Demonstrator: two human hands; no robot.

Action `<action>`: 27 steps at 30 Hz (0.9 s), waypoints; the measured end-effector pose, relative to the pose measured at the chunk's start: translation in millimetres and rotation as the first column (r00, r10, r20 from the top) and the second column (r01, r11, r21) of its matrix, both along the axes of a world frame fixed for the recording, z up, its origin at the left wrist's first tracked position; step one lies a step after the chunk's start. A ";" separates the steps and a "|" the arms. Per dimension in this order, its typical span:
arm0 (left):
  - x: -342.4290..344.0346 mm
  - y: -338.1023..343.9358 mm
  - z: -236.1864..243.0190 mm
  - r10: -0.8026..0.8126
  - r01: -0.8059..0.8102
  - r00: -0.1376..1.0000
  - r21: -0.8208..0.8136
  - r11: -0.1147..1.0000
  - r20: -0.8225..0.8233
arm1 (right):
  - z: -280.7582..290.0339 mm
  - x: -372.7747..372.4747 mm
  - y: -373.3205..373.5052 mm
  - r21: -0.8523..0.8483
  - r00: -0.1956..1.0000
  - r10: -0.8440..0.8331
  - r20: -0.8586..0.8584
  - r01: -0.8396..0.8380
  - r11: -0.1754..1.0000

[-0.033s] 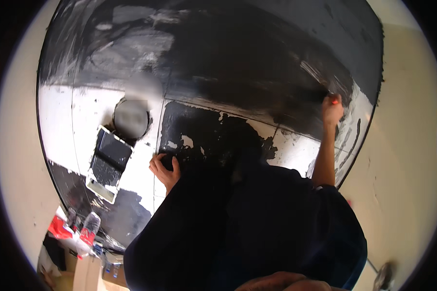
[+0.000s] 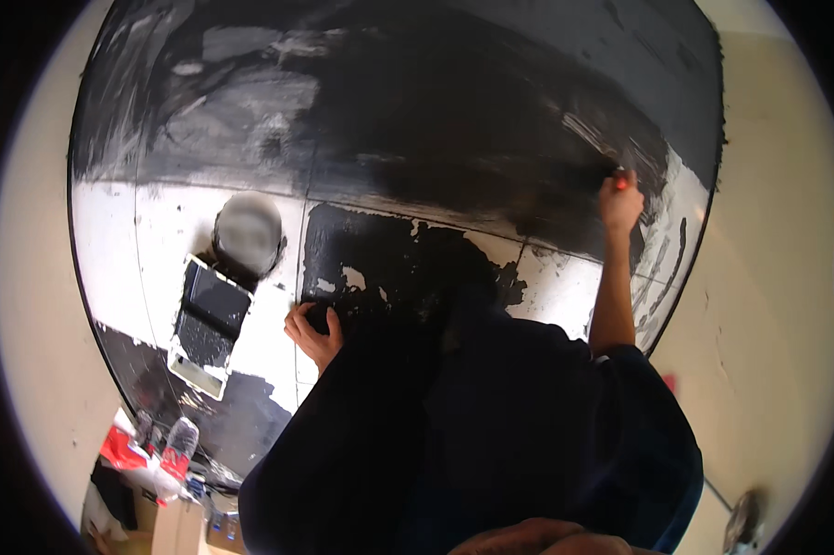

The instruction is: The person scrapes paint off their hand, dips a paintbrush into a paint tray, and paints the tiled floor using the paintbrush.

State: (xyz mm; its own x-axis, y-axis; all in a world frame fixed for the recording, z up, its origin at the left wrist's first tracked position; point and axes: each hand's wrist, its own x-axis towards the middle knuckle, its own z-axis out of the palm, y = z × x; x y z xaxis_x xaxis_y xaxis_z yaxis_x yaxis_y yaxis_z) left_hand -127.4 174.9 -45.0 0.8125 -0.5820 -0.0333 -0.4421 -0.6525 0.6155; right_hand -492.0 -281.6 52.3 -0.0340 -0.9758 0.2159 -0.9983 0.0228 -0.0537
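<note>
My right hand [image 2: 623, 203] reaches out over the far right part of the floor, closed on a red-handled tool [image 2: 620, 181]. The tool's working end meets the dark, wet-looking coating and is hard to make out. My left hand [image 2: 315, 335] is low by my left leg, its fingers curled and its thumb apart around something black that blends with my dark clothes and the black patch [image 2: 361, 248] on the floor. Dark coating [image 2: 417, 111] covers the far floor, with streaks near my right hand.
Left of my left hand lies a white-rimmed tray [image 2: 198, 373] smeared with black. Behind it stands a round grey bucket [image 2: 249, 229]. White tiles [image 2: 107, 236] show in between. At the lower left are a plastic bottle [image 2: 180, 446] and a red bag [image 2: 121, 448]. Pale walls [image 2: 773, 277] bound both sides.
My right hand has shifted slightly left and away with the red-handled tool. The floor things sit a little lower in view. My left hand stays by my leg.
</note>
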 end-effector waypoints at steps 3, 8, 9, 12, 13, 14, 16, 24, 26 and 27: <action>-2.3 -1.8 -5.9 -0.007 0.007 0.999 -0.013 1.000 0.037 | -1.3 62.7 9.8 -0.072 0.939 0.209 0.275 -0.196 0.978; -2.3 7.2 -28.6 -0.057 0.058 0.989 -0.006 0.998 0.133 | -11.9 183.8 7.6 0.049 0.142 0.025 0.990 -0.494 0.868; 2.2 14.2 -35.9 -0.073 0.072 0.982 0.011 0.997 0.175 | -8.0 193.0 2.8 0.171 0.032 -0.186 0.982 -0.565 0.807; 11.6 30.8 -46.0 -0.090 0.081 0.975 0.051 0.995 0.204 | -4.3 165.5 -28.0 0.296 0.109 -0.286 0.952 -0.560 0.774; 10.1 29.1 -46.5 -0.074 0.060 0.974 0.074 0.996 0.214 | -6.2 134.1 -41.8 0.310 0.115 -0.297 0.948 -0.548 0.777; 6.3 24.2 -41.4 -0.045 0.030 0.971 0.070 0.997 0.236 | -0.4 97.6 -53.9 0.365 0.139 -0.342 0.929 -0.482 0.797; 8.8 22.1 -41.3 -0.048 0.031 0.961 0.066 0.997 0.274 | 14.6 6.1 -78.8 0.451 0.266 -0.377 0.887 -0.333 0.828; 8.5 7.3 -36.3 -0.127 0.055 0.901 0.181 0.982 0.415 | 30.7 -243.9 -128.0 0.010 0.965 -0.081 0.250 0.081 0.997; 11.6 3.2 -32.9 -0.162 0.093 0.932 0.220 0.971 0.323 | 14.8 -197.7 -126.0 0.056 0.996 -0.080 0.050 0.078 0.995; 11.9 3.8 -31.3 -0.166 0.100 0.947 0.239 0.966 0.276 | 0.6 -157.3 -122.8 0.033 0.999 0.024 0.031 -0.025 0.999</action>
